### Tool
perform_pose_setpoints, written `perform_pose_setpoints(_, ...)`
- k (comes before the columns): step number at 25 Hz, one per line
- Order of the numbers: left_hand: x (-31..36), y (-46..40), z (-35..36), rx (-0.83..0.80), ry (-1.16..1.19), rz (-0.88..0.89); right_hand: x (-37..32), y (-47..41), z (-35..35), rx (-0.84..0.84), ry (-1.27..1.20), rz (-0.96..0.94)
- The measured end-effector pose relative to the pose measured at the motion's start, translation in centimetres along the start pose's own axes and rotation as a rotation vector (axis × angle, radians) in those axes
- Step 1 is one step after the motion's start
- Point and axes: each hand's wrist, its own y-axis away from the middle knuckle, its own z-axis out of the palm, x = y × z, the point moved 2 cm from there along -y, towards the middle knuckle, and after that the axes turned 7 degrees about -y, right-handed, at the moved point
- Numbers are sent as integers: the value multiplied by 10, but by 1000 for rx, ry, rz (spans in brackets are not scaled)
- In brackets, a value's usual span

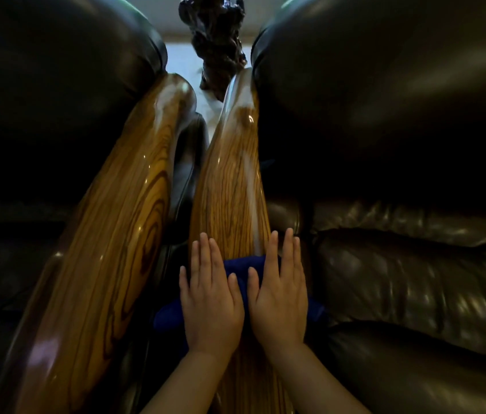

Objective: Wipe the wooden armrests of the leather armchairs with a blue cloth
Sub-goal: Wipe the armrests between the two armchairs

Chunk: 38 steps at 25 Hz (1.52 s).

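**A:** Where are your hands right now?

**B:** Both lie flat, palms down, side by side on the blue cloth [237,265], near the bottom centre of the view. Your left hand [210,297] and your right hand [279,289] are almost touching at the thumbs. The fingers of each are straight and held close together, pointing away from you. Neither hand grips anything; they simply press on the cloth.

**A:** And the cloth itself?

**B:** It is dark blue and draped across the right wooden armrest [230,186], hanging a little over both edges. You can see a strip of it between your hands and a corner poking out on each side of them.

**A:** What does that armrest look like?

**B:** It is glossy, golden-brown wood with dark grain, running away from you and narrowing toward the top. A pale streak of reflected light runs down its right side to your right fingertips.

**A:** What surrounds it?

**B:** To the right sits a dark leather armchair [400,264] with padded, shiny cushions. To the left, just beside it across a narrow gap, is a second wooden armrest [116,222] belonging to another dark leather armchair [42,100]. At the far end, between the two chair backs, stands a dark, gnarled carved object [215,40] against a pale floor [179,61].
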Motion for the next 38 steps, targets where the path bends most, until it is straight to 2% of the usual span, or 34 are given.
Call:
perform_pose_setpoints(9, 6, -98, -3, -41, -58, 36, -19, -93, 10, -10, 25, 22)
perform_pose_setpoints(20, 19, -230, 5, -219, 73, 62, -27, -216, 33, -113, 22, 118)
perform_pose_setpoints(25, 25, -274, 15, -210, 109, 94, -25, -257, 41, -109, 61, 150)
perform_pose_setpoints(29, 30, -310, 24, -210, 71, 76, -25, -292, 46, -67, 124, 150)
perform_pose_setpoints(34, 34, -342, 22, -316, -60, 85, -27, -322, 42, -111, 190, 115)
perform_pose_setpoints(36, 30, -346, 5, -308, 23, 108, -24, -326, 28, -110, 123, 73)
perform_pose_setpoints(38, 16, -342, -16, -247, 211, 135, -17, -319, 9, -93, 13, -5)
